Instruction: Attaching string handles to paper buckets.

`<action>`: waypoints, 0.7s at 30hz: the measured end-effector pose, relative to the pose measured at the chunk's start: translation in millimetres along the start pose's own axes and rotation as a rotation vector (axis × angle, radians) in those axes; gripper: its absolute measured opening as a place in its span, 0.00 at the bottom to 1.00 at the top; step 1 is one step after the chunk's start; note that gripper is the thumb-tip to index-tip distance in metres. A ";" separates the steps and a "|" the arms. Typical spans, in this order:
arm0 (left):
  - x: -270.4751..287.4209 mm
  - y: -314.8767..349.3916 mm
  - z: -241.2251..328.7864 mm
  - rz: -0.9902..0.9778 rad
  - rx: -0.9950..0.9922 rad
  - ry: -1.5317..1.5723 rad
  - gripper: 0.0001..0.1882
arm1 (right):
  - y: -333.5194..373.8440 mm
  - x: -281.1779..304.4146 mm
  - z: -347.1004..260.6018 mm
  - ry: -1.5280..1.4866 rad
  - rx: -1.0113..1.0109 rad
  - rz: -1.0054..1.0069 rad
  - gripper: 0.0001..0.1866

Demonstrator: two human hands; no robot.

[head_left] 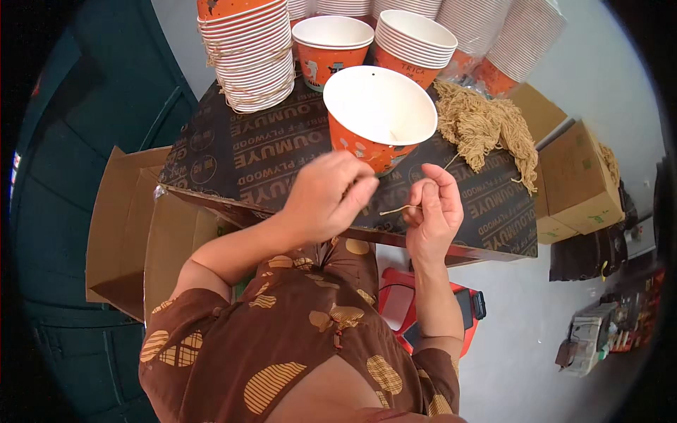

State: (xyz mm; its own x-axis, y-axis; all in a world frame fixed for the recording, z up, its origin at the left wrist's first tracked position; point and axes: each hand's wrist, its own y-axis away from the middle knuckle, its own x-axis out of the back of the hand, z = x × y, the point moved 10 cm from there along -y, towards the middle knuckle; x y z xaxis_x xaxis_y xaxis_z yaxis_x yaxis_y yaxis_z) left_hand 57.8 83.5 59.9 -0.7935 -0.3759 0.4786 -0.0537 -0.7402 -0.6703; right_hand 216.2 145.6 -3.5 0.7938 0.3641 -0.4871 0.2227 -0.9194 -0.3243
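Observation:
An orange printed paper bucket (381,106) with a white inside stands near the table's front edge, its mouth tilted toward me. A small dark hole shows near its far rim, and something small and pale lies inside. My left hand (331,194) is just in front of the bucket, fingers loosely curled and thumb apart, with nothing visible in it. To its right, my right hand (434,211) pinches a short piece of tan twine (398,209) between thumb and fingers; the loose end points left. Behind that hand, a heap of tan twine (486,127) lies on the table.
The dark printed plywood tabletop (275,151) carries a tall bucket stack (254,63) wound with twine, a single bucket (333,53), and further stacks (412,49). Open cardboard boxes stand left (127,218) and right (578,183). A red stool (398,296) is below the table edge.

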 end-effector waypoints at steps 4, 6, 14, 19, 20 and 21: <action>-43.3 28.5 -28.4 -0.262 0.414 0.333 0.12 | -0.9 -5.0 0.8 -0.020 0.015 -0.016 0.12; -57.7 35.2 -30.0 -0.350 0.459 0.403 0.09 | -0.5 -5.8 2.3 -0.016 0.021 -0.027 0.13; -42.8 30.3 -51.1 -0.237 0.579 0.541 0.09 | 8.7 -13.9 -4.3 0.647 0.135 -0.142 0.12; -32.0 19.4 -46.9 -0.255 0.533 0.400 0.13 | 14.9 -32.6 -16.0 0.895 0.281 -0.215 0.04; -31.0 17.7 -46.6 -0.242 0.523 0.395 0.14 | 14.6 -35.4 -17.3 0.895 0.281 -0.217 0.04; -31.5 17.3 -46.9 -0.240 0.523 0.395 0.14 | 13.7 -36.5 -20.6 0.881 0.289 -0.188 0.04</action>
State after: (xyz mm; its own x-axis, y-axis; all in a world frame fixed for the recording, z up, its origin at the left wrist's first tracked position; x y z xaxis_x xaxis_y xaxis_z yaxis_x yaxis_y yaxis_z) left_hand 53.4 108.8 6.6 -0.9626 -0.0112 0.2706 -0.0345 -0.9859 -0.1635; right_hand 201.9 116.7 26.5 0.9273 0.1504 0.3429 0.3351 -0.7419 -0.5807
